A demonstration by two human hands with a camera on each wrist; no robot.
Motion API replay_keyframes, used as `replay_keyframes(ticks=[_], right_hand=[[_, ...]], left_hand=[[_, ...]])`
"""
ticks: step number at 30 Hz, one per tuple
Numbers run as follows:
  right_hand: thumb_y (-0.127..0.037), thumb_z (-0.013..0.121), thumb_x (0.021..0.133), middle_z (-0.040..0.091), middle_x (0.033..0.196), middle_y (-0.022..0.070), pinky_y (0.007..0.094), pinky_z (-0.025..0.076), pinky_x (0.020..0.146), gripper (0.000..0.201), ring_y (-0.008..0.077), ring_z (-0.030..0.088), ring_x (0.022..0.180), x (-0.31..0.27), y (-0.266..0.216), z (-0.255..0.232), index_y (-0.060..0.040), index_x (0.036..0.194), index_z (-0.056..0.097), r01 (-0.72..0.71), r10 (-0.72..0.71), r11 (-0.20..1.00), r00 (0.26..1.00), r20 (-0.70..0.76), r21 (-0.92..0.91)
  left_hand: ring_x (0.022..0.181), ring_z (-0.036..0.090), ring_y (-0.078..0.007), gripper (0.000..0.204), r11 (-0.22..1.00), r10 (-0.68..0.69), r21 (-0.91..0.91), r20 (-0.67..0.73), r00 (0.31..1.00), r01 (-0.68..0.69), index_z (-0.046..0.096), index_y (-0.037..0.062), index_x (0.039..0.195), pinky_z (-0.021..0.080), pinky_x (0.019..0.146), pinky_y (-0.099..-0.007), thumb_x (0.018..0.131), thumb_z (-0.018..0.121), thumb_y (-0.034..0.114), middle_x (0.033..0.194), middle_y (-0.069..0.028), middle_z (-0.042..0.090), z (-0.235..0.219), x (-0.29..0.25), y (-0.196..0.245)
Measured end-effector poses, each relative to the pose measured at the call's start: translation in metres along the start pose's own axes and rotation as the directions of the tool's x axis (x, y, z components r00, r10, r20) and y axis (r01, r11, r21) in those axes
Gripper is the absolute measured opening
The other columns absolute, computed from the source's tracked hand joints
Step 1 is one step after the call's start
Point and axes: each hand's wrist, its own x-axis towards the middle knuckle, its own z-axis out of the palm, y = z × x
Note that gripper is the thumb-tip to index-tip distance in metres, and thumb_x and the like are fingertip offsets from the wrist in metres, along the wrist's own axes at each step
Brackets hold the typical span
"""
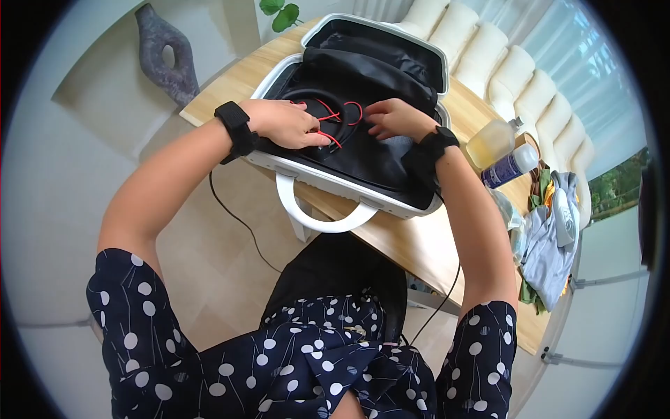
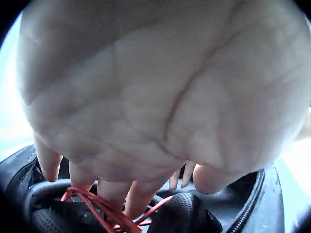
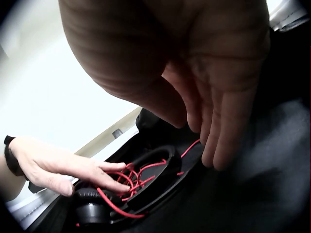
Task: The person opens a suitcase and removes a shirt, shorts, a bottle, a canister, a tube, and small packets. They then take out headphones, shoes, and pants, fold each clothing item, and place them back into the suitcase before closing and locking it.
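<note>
Black over-ear headphones (image 3: 92, 212) with a loosely looped red cable (image 2: 114, 218) lie inside an opened white suitcase (image 1: 265, 160) with black lining. My left hand (image 1: 286, 124) reaches over the near left side, palm down. Its fingers stretch down onto the headphones and cable, beside a padded ear cup (image 2: 180, 213). On the other side of the headband, my right hand (image 1: 401, 119) hovers over the lining, fingers loosely bent and nothing in them. In the right wrist view its fingertips (image 3: 218, 155) hang close to the end of a red cable loop.
The suitcase's white handle (image 1: 324, 225) sticks out over the near edge of the wooden table (image 1: 412, 244). At the right stand a bottle of yellowish liquid (image 1: 492, 143) and a purple-and-white bottle (image 1: 509, 166), with folded clothes (image 1: 548, 241) nearby. A black cord (image 1: 244, 227) hangs at the left.
</note>
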Motion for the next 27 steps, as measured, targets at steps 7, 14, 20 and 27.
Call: replay_keyframes(ticks=[7,14,20,27], right_hand=[[-0.017,0.052,0.090,0.061,0.113,0.0124,0.0295,0.050,0.083,0.048,0.0189,0.060,0.100,0.001,0.000,0.012,0.0005,0.134,0.043,0.096,-0.087,0.993,0.988,0.125,-0.073],[-0.022,0.055,0.089,0.065,0.104,0.0172,0.0325,0.049,0.083,0.042,0.0250,0.063,0.094,-0.015,-0.009,0.006,-0.0016,0.125,0.053,0.145,-0.162,0.907,0.987,-0.010,-0.396],[-0.023,0.057,0.087,0.067,0.099,0.0172,0.0340,0.049,0.081,0.036,0.0283,0.064,0.089,-0.050,-0.022,0.003,-0.0024,0.117,0.059,0.297,-0.386,0.854,0.913,-0.136,-0.426],[-0.017,0.059,0.086,0.068,0.081,0.0088,0.0265,0.051,0.065,0.023,0.0141,0.065,0.073,-0.099,-0.001,-0.030,-0.0014,0.101,0.067,0.484,-0.421,0.873,0.677,-0.604,-0.065]], left_hand=[[0.100,0.056,-0.0352,0.070,0.982,0.000,0.187,0.017,1.000,-0.003,0.069,-0.0013,0.087,0.038,0.097,-0.0414,0.092,0.033,0.059,0.090,-0.0199,0.065,-0.008,0.009,0.010],[0.066,0.059,-0.0339,0.057,0.997,0.025,0.077,-0.088,0.996,-0.018,0.066,-0.0024,0.070,0.047,0.070,-0.0398,0.093,0.045,0.045,0.061,-0.0160,0.061,-0.011,0.013,0.010],[0.099,0.054,-0.0301,0.038,0.991,-0.004,0.130,-0.091,0.996,0.016,0.065,0.0002,0.094,0.044,0.082,-0.0379,0.091,0.053,0.036,0.097,-0.0161,0.060,-0.044,0.002,0.040],[0.102,0.055,-0.0301,0.042,0.960,0.278,0.086,-0.433,0.858,-0.267,0.060,0.0002,0.111,0.044,0.089,-0.0369,0.091,0.050,0.036,0.107,-0.0153,0.058,-0.055,0.036,0.068]])
